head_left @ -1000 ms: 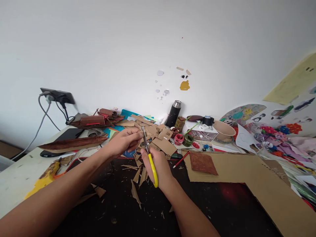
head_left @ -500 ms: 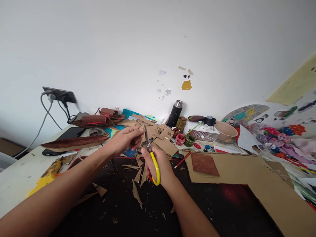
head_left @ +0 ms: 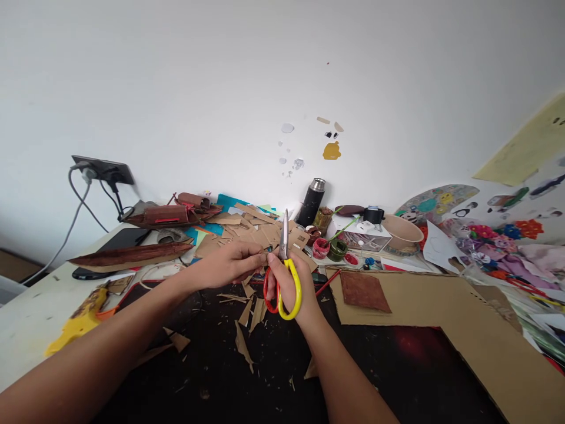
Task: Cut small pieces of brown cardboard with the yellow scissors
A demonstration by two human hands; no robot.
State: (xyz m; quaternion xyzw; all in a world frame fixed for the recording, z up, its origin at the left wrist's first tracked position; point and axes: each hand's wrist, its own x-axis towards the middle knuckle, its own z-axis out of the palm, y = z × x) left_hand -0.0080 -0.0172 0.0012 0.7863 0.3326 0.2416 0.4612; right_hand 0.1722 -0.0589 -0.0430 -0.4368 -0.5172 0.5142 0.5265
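Note:
My right hand (head_left: 304, 297) holds a pair of scissors (head_left: 296, 294) with one yellow and one red handle loop. The blades are together and point up and away from me. Close beside it, my left hand (head_left: 232, 262) is closed in a pinch, fingertips near the right thumb. Whatever lies between those fingertips is too small to make out. Beyond both hands lies a heap of cut cardboard scraps (head_left: 253, 232), and narrow offcuts (head_left: 242, 347) are scattered on the dark mat (head_left: 247, 394) below.
A large cardboard sheet (head_left: 406, 294) with a brown-painted square (head_left: 364, 291) lies at right. A black flask (head_left: 312, 203), a red paint jar (head_left: 321, 248) and a green one (head_left: 338, 250) stand behind. Brown boat models (head_left: 132, 254) and a yellow glue gun (head_left: 82, 318) are left.
The scissors have swung right, away from the left fingertips, and their blades have closed. My left hand has come slightly lower and nearer the right thumb.

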